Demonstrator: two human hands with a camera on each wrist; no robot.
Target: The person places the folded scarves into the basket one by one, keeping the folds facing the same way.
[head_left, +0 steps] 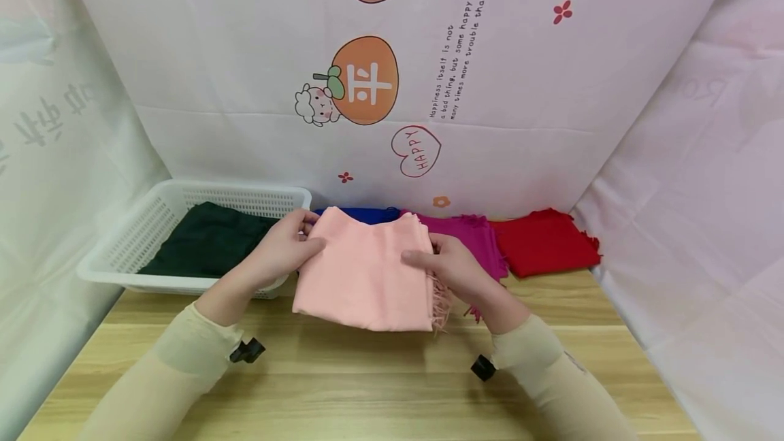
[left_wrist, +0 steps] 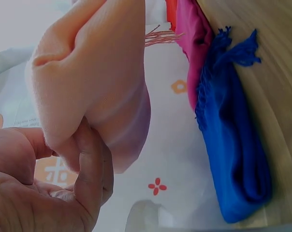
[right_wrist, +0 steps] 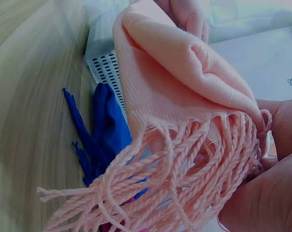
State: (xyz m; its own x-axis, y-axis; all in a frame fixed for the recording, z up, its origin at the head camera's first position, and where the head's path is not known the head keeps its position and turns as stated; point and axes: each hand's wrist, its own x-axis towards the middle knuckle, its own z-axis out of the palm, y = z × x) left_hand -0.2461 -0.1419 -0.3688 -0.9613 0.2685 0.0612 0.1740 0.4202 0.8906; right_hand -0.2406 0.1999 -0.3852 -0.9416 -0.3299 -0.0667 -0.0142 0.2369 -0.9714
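A folded pink scarf [head_left: 367, 274] hangs above the table between both hands, its twisted fringe [right_wrist: 184, 159] on the right side. My left hand [head_left: 284, 245] pinches its upper left corner, thumb in front and fingers behind. At the upper right edge my right hand [head_left: 453, 267] grips it the same way, close to the fringe. In the left wrist view the fingers [left_wrist: 90, 164] press into the cloth's fold. Behind the pink scarf lie a folded blue scarf [left_wrist: 238, 145] and a magenta scarf [head_left: 471, 237], both partly covered by it in the head view.
On the left stands a white perforated basket [head_left: 184, 283] with a folded dark green scarf [head_left: 205, 240] inside. A folded red scarf [head_left: 545, 243] lies at the right rear of the wooden table [head_left: 367, 386]. Printed white cloth [head_left: 502, 87] walls the back and sides.
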